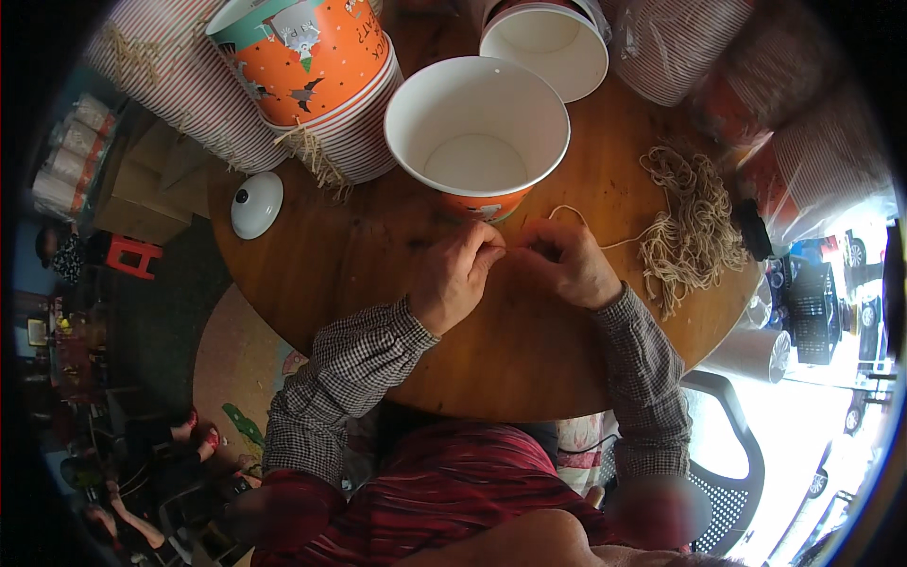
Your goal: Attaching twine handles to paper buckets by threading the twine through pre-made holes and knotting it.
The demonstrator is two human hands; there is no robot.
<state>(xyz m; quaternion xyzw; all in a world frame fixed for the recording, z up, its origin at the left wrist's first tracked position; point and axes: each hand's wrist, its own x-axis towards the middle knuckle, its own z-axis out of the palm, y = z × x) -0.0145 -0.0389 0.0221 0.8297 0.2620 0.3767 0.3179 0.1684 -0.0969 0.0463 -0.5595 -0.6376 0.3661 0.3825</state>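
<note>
Close to each other at the middle of the table, my left hand point(457, 276) and my right hand point(573, 268) are both closed in a pinch on a thin beige cord point(619, 244). From my right hand the cord loops up and runs right to a tangled heap of the same cord point(694, 222). Just beyond my hands stands a large paper bucket point(477, 128), white inside and orange outside, its open mouth toward me. My hands hide part of its lower front. The fingertips cover the cord's end.
Stacked orange and striped buckets point(312, 71) with cord handles rise at the back left. A white bucket point(548, 47) lies on its side behind, near plastic-wrapped stacks point(803, 180) at right. A white lid point(257, 205) rests near the round wooden table's point(326, 255) left edge.
</note>
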